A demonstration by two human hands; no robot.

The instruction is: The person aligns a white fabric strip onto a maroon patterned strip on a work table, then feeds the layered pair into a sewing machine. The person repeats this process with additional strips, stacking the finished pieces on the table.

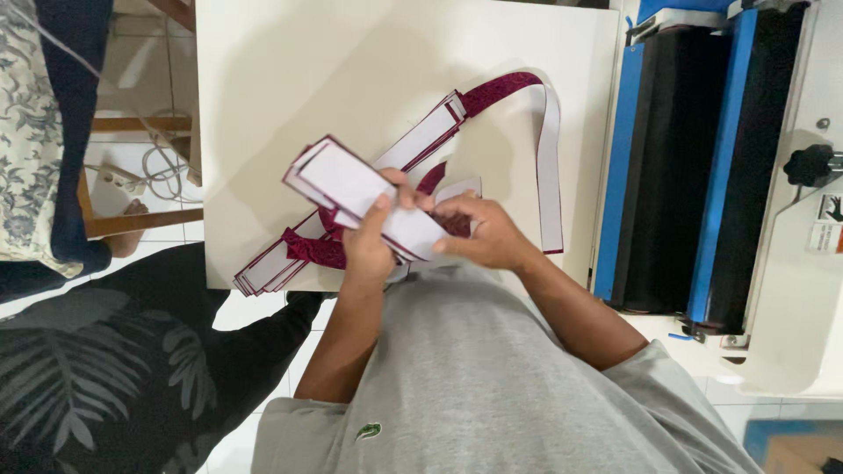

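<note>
**Both hands clamp a stack of white-backed strips over the counter's near edge**

Left hand (367, 250) comes up from below, forearm rising almost straight from the grey shirt (474, 377), wrist bent, thumb on top and fingers curled beneath the stack of strips (356, 189). It pinches the bundle at its middle. Right hand (483, 233) reaches in from the right, elbow out wide, forearm angled across the body, fingers closed on the stack's near end, just touching the left thumb. The stack tilts, its far end lifted up and to the left, white faces up, maroon edges showing.

Under the hands, a maroon patterned band (312, 248) twists and crosses. More strips (268, 268) lie fanned at the counter's (281, 79) front left edge. Another bundle (430, 132) runs diagonally away, and from it one long band (551, 167) loops round, maroon at the top, white down the right side.

To the right stands a machine with blue-framed black rollers (676, 167) and a black knob (812, 165). At left, someone in a dark leaf-print garment (97, 369) is close by.
</note>
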